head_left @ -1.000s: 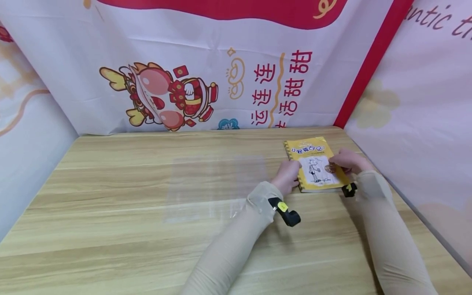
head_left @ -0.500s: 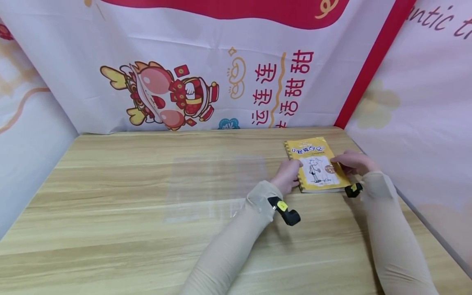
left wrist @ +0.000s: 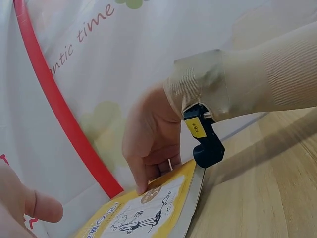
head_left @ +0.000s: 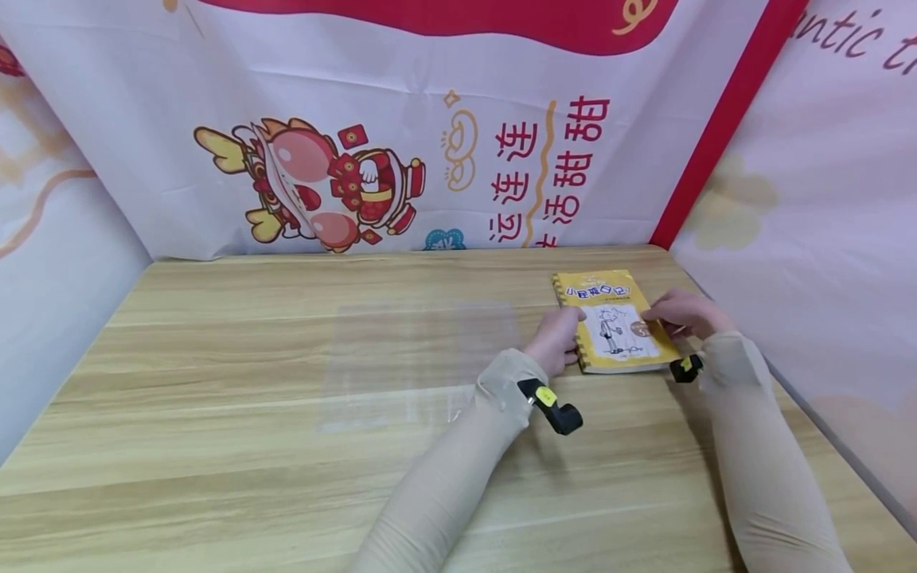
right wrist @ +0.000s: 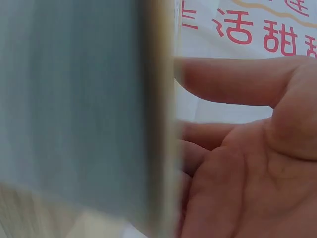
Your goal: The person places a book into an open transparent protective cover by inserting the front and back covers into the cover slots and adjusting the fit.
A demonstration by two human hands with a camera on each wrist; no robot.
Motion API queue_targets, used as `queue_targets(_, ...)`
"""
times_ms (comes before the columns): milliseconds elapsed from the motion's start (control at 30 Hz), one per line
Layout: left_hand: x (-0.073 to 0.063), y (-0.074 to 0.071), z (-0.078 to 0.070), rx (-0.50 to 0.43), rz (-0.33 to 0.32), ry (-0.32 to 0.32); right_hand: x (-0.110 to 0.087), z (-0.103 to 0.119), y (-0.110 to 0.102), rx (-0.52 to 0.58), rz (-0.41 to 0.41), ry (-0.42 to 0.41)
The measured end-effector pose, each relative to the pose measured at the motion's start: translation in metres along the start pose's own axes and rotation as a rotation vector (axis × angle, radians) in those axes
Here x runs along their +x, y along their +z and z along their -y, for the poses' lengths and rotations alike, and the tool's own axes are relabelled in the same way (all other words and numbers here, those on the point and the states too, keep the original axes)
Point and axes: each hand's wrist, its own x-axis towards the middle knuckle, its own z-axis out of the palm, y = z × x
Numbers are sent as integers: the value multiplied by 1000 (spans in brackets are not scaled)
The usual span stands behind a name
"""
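A yellow spiral-look book (head_left: 614,322) with a cartoon figure on its cover lies face up at the table's right side. My left hand (head_left: 555,341) is at its left edge, thumb at the cover's edge and fingers low beside the spine. In the left wrist view, the left thumb (left wrist: 47,207) is at lower left; its contact with the book is out of sight. My right hand (head_left: 684,313) grips the right edge, thumb on the cover, fingers curled below. Up close in the right wrist view, the blurred book (right wrist: 84,99) hides the right fingertips.
Left of the book a clear plastic sheet or bag (head_left: 415,362) lies flat on the wooden table (head_left: 215,461). A printed cloth (head_left: 430,72) hangs behind the table, and another white cloth (head_left: 824,239) bounds the right side.
The right hand has shifted slightly right since the first frame, uncovering the round badge on the cover. The book's top edge looks slightly lower; the left hand has barely moved.
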Motion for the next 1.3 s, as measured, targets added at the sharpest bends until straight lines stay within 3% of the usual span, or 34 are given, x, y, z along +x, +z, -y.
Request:
queue_targets(733, 1, 1, -2, -41, -13, 3, -7, 8, 0, -94, 12, -3)
queue_targets(1000, 8, -2, 3, 56, 34, 95, -5, 9, 5, -134, 42, -4)
queue_targets(1167, 12, -4, 5, 65, 38, 98, -5, 12, 6, -135, 60, -4)
queue_targets(1300, 13, -5, 7, 89, 92, 84, -7, 15, 7, -143, 70, -13)
